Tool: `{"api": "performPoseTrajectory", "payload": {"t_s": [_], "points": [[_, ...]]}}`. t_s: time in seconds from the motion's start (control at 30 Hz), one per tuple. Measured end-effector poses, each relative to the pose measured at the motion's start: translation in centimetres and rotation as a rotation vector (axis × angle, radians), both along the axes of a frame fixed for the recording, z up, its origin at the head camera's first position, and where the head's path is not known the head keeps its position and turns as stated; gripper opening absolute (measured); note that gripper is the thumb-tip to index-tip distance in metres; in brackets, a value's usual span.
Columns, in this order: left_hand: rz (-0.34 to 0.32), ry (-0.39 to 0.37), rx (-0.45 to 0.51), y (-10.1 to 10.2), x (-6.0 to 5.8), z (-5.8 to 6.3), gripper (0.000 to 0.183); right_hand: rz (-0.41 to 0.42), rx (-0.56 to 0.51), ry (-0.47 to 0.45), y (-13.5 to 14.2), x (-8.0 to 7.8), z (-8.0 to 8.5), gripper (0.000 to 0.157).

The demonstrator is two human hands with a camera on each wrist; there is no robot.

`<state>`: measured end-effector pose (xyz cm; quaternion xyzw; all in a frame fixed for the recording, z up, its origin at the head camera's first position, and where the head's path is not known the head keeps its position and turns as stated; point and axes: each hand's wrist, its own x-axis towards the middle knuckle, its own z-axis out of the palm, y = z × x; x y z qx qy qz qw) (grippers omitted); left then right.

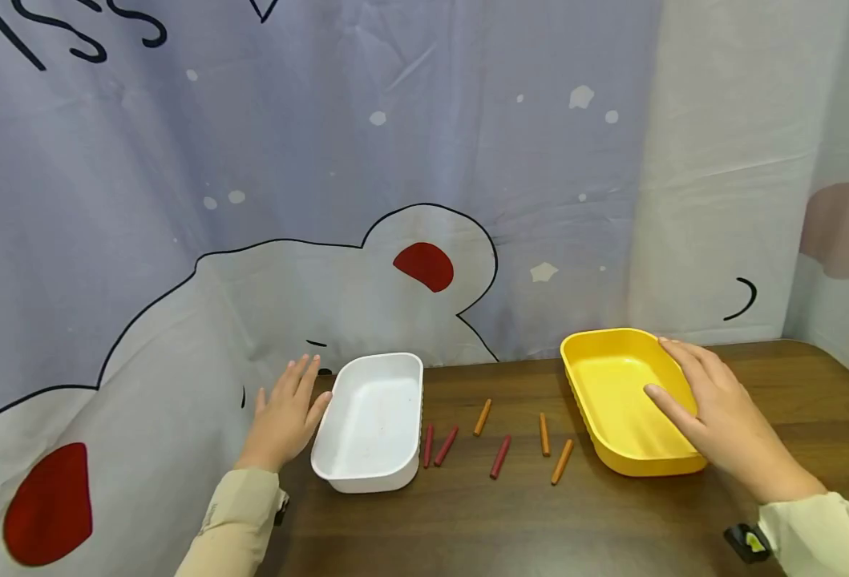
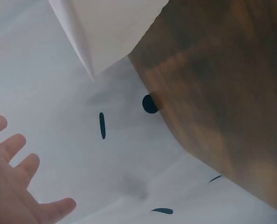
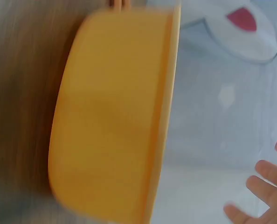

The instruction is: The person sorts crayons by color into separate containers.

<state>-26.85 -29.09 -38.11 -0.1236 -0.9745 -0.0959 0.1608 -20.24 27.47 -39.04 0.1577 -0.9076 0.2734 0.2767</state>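
In the head view my left hand (image 1: pixel 285 425) is held with fingers extended at the left side of a white tray (image 1: pixel 369 425); whether the thumb touches its rim I cannot tell. My right hand (image 1: pixel 730 417), fingers spread, is over the right side of a yellow tray (image 1: pixel 629 393), holding nothing. Between the trays lie three dark red crayons, one (image 1: pixel 499 457) apart from the other two, and three orange crayons, one (image 1: pixel 562 462) near the yellow tray. The right wrist view shows the yellow tray's side (image 3: pixel 106 116) and the right fingers (image 3: pixel 264 186) apart from it.
Both trays stand on a brown wooden table (image 1: pixel 460 529), near its back edge. A pale blue and white curtain (image 1: pixel 525 200) with printed shapes hangs behind and drapes along the left side. A white panel (image 2: pixel 110 37) tops the left wrist view.
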Motion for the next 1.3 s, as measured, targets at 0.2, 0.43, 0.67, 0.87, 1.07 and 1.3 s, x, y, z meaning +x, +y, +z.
{"api": "performPoseTrajectory", "payload": {"t_s": [0.2,0.43,0.67,0.87,1.07,1.3], "points": [[-0.011,0.022,-0.014,-0.2,0.7,-0.9,0.058,0.038,-0.101,0.154,-4.1,1.1,-0.7,0.055],[-0.006,-0.038,-0.016,-0.5,1.3,-2.1,0.060,0.119,-0.226,0.173,-8.2,1.4,-2.2,0.044],[-0.003,-0.107,-0.018,-0.4,1.6,-2.9,0.062,0.098,-0.339,-0.027,-11.1,1.3,-3.4,0.029],[-0.030,-0.107,-0.016,-0.6,1.8,-3.7,0.061,0.113,-0.463,-0.301,-13.3,0.8,-4.1,0.025],[-0.076,-0.137,0.007,-0.6,1.6,-4.4,0.064,0.128,-0.538,-0.490,-15.5,-0.2,-5.0,0.021],[-0.074,-0.190,-0.015,-0.5,1.6,-4.4,0.066,0.081,-0.580,-0.600,-18.0,-1.1,-5.6,0.015]]}}
